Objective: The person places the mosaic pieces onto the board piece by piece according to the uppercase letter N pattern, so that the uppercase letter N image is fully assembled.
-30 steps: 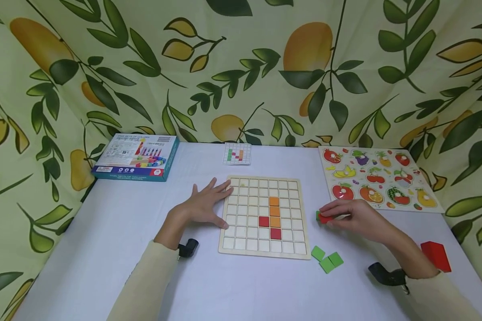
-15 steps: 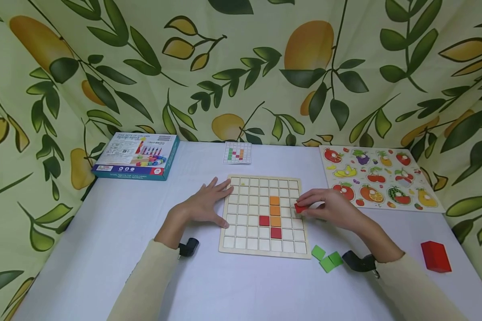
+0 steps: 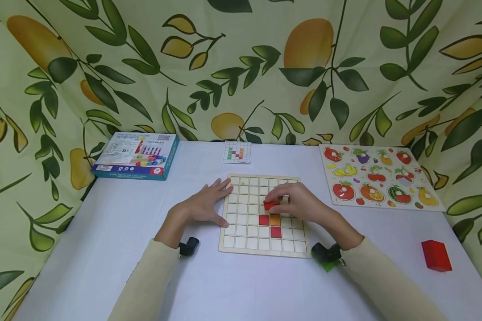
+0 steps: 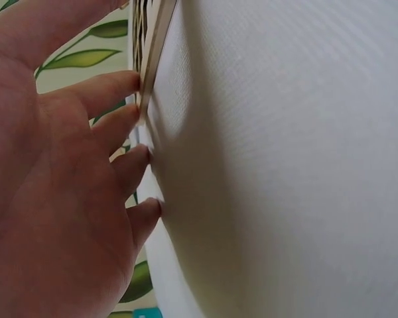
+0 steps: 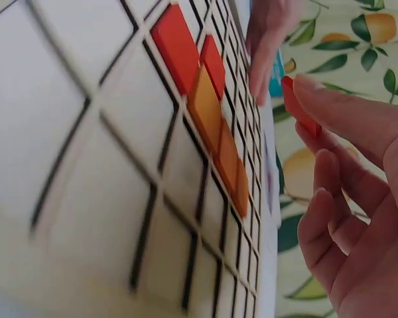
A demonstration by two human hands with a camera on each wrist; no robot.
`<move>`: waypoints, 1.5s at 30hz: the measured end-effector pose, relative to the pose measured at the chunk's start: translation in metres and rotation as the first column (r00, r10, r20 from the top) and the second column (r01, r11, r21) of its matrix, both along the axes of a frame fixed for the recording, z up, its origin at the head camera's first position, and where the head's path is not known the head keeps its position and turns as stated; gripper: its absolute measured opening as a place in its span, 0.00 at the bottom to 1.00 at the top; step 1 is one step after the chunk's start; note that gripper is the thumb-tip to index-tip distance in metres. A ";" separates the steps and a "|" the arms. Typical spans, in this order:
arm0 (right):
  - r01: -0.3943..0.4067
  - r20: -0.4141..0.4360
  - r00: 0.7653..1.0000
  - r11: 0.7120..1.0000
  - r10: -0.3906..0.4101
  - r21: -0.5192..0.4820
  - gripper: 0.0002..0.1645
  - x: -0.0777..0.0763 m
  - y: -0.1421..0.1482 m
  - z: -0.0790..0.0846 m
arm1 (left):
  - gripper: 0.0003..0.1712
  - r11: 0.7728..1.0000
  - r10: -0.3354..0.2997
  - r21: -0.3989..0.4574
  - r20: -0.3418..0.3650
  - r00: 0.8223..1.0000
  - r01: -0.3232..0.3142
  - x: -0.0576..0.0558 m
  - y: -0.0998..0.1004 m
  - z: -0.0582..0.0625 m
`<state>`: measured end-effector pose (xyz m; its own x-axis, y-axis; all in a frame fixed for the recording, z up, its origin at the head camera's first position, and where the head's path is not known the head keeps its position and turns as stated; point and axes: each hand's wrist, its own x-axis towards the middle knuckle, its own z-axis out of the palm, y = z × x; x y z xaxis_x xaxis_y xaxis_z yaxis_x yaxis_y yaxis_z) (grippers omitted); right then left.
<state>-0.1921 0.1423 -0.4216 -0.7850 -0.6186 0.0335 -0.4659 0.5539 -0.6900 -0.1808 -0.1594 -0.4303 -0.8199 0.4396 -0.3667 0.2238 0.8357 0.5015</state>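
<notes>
- Swung left since the earlier frame, a person's right hand (image 3: 299,203) pinches a red square tile (image 3: 268,205) between thumb and fingers, raised above a wooden grid board (image 3: 241,242).
- Fingers spread, the left hand (image 3: 202,204) touches the board's left edge.
- Two other red tiles (image 3: 276,232) and three orange tiles (image 5: 204,103) sit in the squares.
- Green material (image 3: 328,267) shows beneath the right wrist camera (image 3: 325,253), near the board's near right corner.
- Beyond the far edge lies a pattern card (image 3: 237,152).
</notes>
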 end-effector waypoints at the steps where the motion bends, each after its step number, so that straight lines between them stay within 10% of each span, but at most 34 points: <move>1: 0.001 0.006 1.000 1.000 -0.001 0.002 0.15 0.000 -0.004 -0.001 | 0.64 1.000 0.000 0.001 0.000 1.000 0.000 0.000 0.000 0.000; 45: 0.148 -0.104 0.986 0.974 -0.131 0.172 0.10 0.009 -0.055 -0.014 | 0.64 1.000 -0.005 0.017 0.009 1.000 0.005 -0.002 0.000 0.001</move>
